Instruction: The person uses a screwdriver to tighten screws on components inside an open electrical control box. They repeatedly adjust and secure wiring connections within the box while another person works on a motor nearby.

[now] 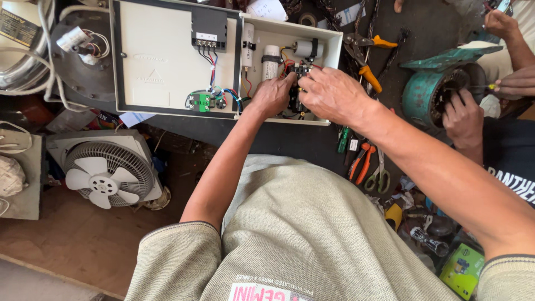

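An open cream electrical control box (329, 42) lies on a dark workbench, its hinged lid (161, 56) folded out to the left with a black terminal block and coloured wires on it. Inside stand white and grey cylindrical capacitors (271, 58) and a black component (295, 97) with red wiring. My left hand (273, 96) reaches into the box and grips the left side of that black component. My right hand (331, 95) comes in from the right with its fingers curled over the same component. What lies under the fingers is hidden.
Orange-handled pliers (368, 72) lie right of the box; more pliers and scissors (379, 175) lie below them. Another person's hands (462, 114) work on a teal motor (429, 92) at the right. A white box fan (103, 173) sits on the floor at the left.
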